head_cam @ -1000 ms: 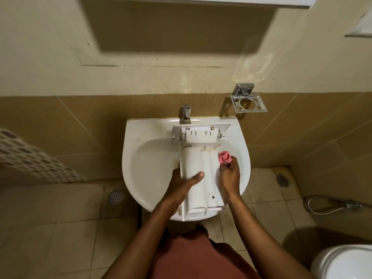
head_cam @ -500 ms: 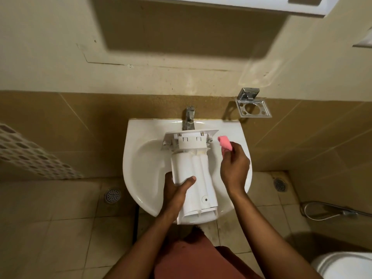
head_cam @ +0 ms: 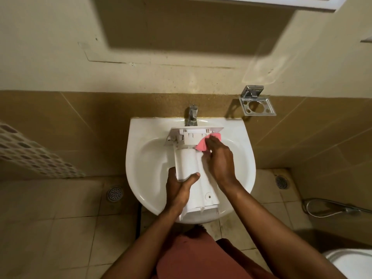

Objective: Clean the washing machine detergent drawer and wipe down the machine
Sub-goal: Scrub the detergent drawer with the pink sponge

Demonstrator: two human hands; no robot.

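Note:
The white detergent drawer (head_cam: 188,162) lies bottom-up across the white sink (head_cam: 145,158), its front panel near the tap. My left hand (head_cam: 179,188) grips the drawer's left side, thumb laid across its top. My right hand (head_cam: 220,160) holds a pink cloth (head_cam: 202,146) and presses it on the drawer's upper right part, just below the front panel. Part of the cloth is hidden under my fingers.
A metal tap (head_cam: 191,117) stands at the sink's back edge. A chrome holder (head_cam: 256,103) is fixed to the wall at right. Floor drains (head_cam: 114,193) sit in the tiled floor, a hose (head_cam: 332,208) lies at right, and a toilet (head_cam: 352,262) is at lower right.
My right hand has brought the pink cloth from beside the drawer down onto its upper right part. My left hand keeps its grip on the drawer.

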